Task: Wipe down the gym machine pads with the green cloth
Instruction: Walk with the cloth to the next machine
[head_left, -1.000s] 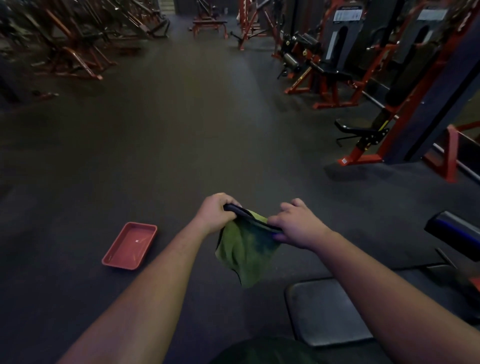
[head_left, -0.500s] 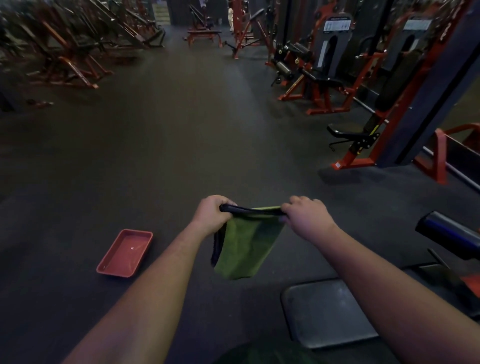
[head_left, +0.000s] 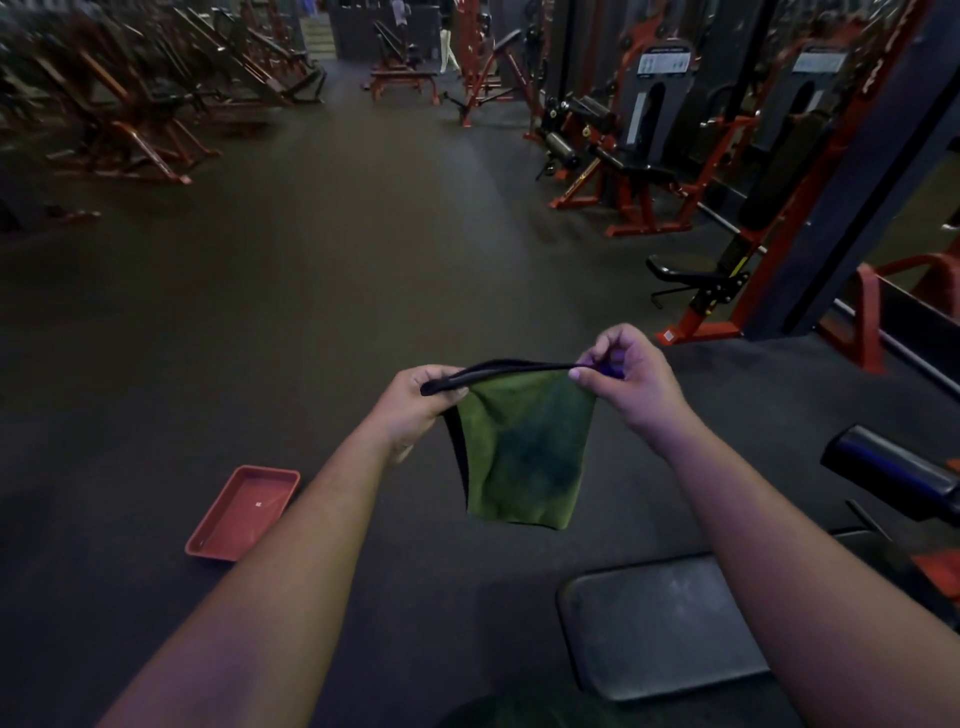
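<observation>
Two hands, one cloth, held aloft.
Our left hand (head_left: 415, 400) and right hand (head_left: 631, 379) each pinch the green cloth (head_left: 524, 452) above dark floor (head_left: 322, 291); one grey pad (head_left: 660, 629), one red tray (head_left: 244, 512), red machines (head_left: 623, 171) around.

Both hands hold the green cloth (head_left: 522, 452) up by its dark top edge, stretched between them over the dark floor (head_left: 311, 291). The left hand (head_left: 415, 405) grips one upper corner; the right hand (head_left: 631, 374) pinches the other between thumb and fingertips. The cloth hangs loose, clear of the grey seat pad (head_left: 654, 629) below it. A red tray (head_left: 244, 512) lies on the floor to the left. Red-framed gym machines (head_left: 623, 171) line the right side, near a black roller pad (head_left: 888, 470).
</observation>
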